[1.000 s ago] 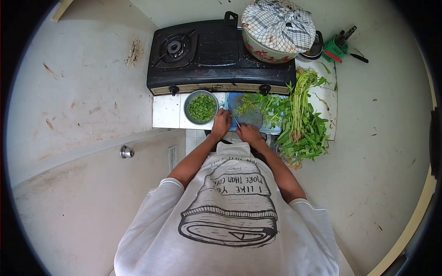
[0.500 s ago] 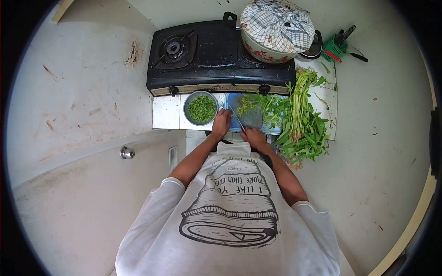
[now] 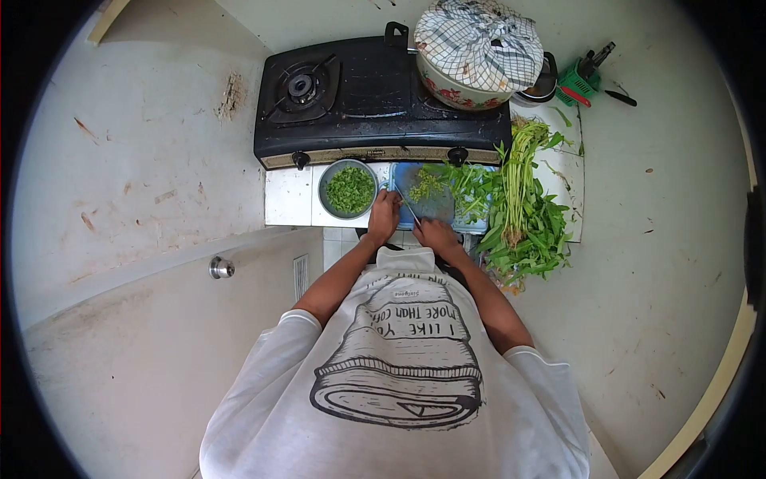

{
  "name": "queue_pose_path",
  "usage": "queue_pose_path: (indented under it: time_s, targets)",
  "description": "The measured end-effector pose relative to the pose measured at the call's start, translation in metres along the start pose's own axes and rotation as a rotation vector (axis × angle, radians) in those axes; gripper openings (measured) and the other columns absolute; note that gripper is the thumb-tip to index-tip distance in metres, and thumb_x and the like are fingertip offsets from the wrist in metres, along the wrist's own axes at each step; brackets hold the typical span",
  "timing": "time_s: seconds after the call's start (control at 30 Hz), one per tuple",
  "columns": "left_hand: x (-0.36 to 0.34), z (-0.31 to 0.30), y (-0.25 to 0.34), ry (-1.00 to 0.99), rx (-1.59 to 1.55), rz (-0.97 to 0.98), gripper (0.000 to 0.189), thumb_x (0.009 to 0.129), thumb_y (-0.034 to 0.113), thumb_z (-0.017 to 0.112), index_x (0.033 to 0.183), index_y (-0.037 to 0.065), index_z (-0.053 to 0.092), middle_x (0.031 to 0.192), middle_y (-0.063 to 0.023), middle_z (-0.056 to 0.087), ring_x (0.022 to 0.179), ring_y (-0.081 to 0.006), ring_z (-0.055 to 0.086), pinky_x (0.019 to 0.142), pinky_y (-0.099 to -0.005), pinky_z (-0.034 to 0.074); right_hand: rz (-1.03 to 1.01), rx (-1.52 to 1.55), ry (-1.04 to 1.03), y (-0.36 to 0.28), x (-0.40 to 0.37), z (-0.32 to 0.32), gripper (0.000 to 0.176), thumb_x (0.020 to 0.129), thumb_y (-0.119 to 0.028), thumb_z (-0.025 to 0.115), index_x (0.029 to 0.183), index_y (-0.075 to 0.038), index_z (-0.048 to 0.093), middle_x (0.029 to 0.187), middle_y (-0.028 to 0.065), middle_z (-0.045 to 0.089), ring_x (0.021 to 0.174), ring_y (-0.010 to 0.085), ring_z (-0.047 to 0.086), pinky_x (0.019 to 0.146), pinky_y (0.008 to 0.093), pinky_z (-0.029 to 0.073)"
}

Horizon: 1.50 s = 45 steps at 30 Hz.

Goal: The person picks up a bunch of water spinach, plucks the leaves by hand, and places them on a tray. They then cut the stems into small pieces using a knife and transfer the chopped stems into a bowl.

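Note:
A knife (image 3: 409,208) is in my right hand (image 3: 436,235), its blade slanting up and left over the blue cutting board (image 3: 441,214). My left hand (image 3: 384,215) is at the board's left edge, close to the blade, with its fingers pressed together; what they pinch is too small to make out. Chopped stem pieces (image 3: 429,185) lie toward the back of the board. Loose cut greens (image 3: 472,191) cover its right side. A grey bowl (image 3: 321,194) of finely chopped greens (image 3: 349,190) stands just left of my left hand.
A bunch of long-stemmed leafy greens (image 3: 523,188) lies right of the board. Behind is a black gas stove (image 3: 375,88) bearing a cloth-covered pot (image 3: 459,96). A green basket (image 3: 576,82) with knives or utensils is at the back right. A door knob (image 3: 222,267) is at left.
The knife and my right hand have shifted very slightly left, bringing the blade closer to my left hand. My left hand stays nearly in place.

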<state>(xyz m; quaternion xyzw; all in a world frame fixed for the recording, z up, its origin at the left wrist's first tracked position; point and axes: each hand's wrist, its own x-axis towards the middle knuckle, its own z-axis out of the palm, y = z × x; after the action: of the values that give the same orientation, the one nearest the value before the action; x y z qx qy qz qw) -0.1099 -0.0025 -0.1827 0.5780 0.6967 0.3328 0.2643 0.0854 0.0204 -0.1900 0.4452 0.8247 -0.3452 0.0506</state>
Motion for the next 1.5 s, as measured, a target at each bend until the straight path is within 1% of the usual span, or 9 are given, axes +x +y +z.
queue_pose_path:
  time_s: [0.13, 0.43, 0.7, 0.8, 0.9, 1.0, 1.1, 1.2, 1.5]
  targets:
    - [-0.001, -0.003, 0.007, 0.003, 0.011, -0.048, 0.007, 0.09, -0.001, 0.062, 0.097, 0.0, 0.065, 0.096, -0.0215, 0.061, 0.089, -0.0429, 0.062, 0.079, -0.0508, 0.051, 0.066, -0.01, -0.009, 0.006, -0.014, 0.0, 0.04, 0.099, -0.04, 0.058, 0.103, -0.001, 0.067, 0.085, 0.0277, 0.072, 0.083, 0.0473, 0.071, 0.078, 0.0566, 0.057]
    - [0.004, 0.0, 0.005, 0.014, -0.01, 0.039, 0.008, 0.087, -0.004, 0.061, 0.091, 0.0, 0.067, 0.087, -0.0199, 0.063, 0.086, -0.0416, 0.063, 0.079, -0.0492, 0.052, 0.083, 0.03, -0.037, -0.003, -0.018, -0.01, 0.042, 0.099, -0.042, 0.056, 0.104, -0.002, 0.068, 0.087, 0.0288, 0.072, 0.085, 0.0488, 0.071, 0.079, 0.0572, 0.057]
    - [0.004, -0.001, 0.002, -0.009, -0.037, 0.068, 0.011, 0.085, -0.005, 0.061, 0.093, -0.001, 0.068, 0.09, -0.0212, 0.064, 0.085, -0.0421, 0.064, 0.078, -0.0486, 0.052, 0.058, 0.016, 0.01, -0.007, 0.002, -0.001, 0.042, 0.099, -0.04, 0.057, 0.1, -0.001, 0.07, 0.089, 0.0288, 0.072, 0.085, 0.0477, 0.071, 0.08, 0.0568, 0.057]
    - [-0.002, -0.002, 0.004, 0.019, -0.014, 0.077, 0.014, 0.084, -0.006, 0.061, 0.095, -0.001, 0.068, 0.092, -0.0216, 0.064, 0.085, -0.0419, 0.064, 0.078, -0.0484, 0.052, 0.086, -0.022, -0.083, -0.009, 0.006, -0.007, 0.043, 0.099, -0.042, 0.056, 0.107, -0.003, 0.072, 0.098, 0.0265, 0.073, 0.096, 0.0456, 0.071, 0.089, 0.0549, 0.055]
    - [-0.001, -0.002, 0.001, 0.007, -0.028, 0.069, 0.013, 0.086, -0.005, 0.06, 0.097, -0.001, 0.066, 0.093, -0.0221, 0.063, 0.087, -0.0435, 0.063, 0.078, -0.0506, 0.051, 0.026, 0.014, 0.009, -0.005, -0.001, -0.007, 0.042, 0.098, -0.04, 0.058, 0.098, 0.0, 0.071, 0.088, 0.0286, 0.072, 0.084, 0.047, 0.071, 0.082, 0.0558, 0.056]
    - [0.0, -0.002, 0.0, -0.003, -0.041, 0.039, 0.011, 0.088, -0.004, 0.06, 0.097, -0.001, 0.066, 0.094, -0.0223, 0.062, 0.087, -0.0443, 0.063, 0.078, -0.0514, 0.052, 0.051, -0.015, -0.03, 0.002, -0.01, -0.007, 0.042, 0.098, -0.04, 0.058, 0.099, 0.0, 0.07, 0.09, 0.0286, 0.072, 0.086, 0.0472, 0.071, 0.082, 0.0556, 0.056]
    - [0.0, 0.001, -0.003, 0.008, -0.05, 0.027, 0.011, 0.087, -0.004, 0.06, 0.097, -0.001, 0.065, 0.094, -0.0225, 0.062, 0.087, -0.0444, 0.062, 0.078, -0.0512, 0.052, 0.092, 0.049, 0.001, 0.004, -0.019, -0.01, 0.041, 0.099, -0.041, 0.057, 0.101, -0.002, 0.07, 0.09, 0.029, 0.071, 0.088, 0.0475, 0.07, 0.082, 0.0556, 0.056]
    - [0.0, 0.005, -0.005, 0.016, -0.064, 0.028, 0.01, 0.087, -0.004, 0.06, 0.096, -0.002, 0.064, 0.093, -0.0225, 0.061, 0.087, -0.0445, 0.062, 0.078, -0.0513, 0.051, 0.07, 0.04, -0.031, 0.002, -0.019, -0.014, 0.041, 0.099, -0.042, 0.057, 0.104, -0.003, 0.069, 0.09, 0.0295, 0.071, 0.088, 0.0478, 0.07, 0.083, 0.056, 0.055]
    - [0.003, -0.001, -0.003, -0.014, 0.033, 0.078, 0.009, 0.086, -0.006, 0.057, 0.093, -0.002, 0.062, 0.091, -0.0231, 0.06, 0.086, -0.0452, 0.061, 0.076, -0.052, 0.05, 0.007, 0.055, -0.058, -0.006, -0.004, -0.008, 0.043, 0.099, -0.041, 0.056, 0.099, 0.0, 0.07, 0.089, 0.0294, 0.072, 0.087, 0.0481, 0.07, 0.084, 0.0567, 0.056]
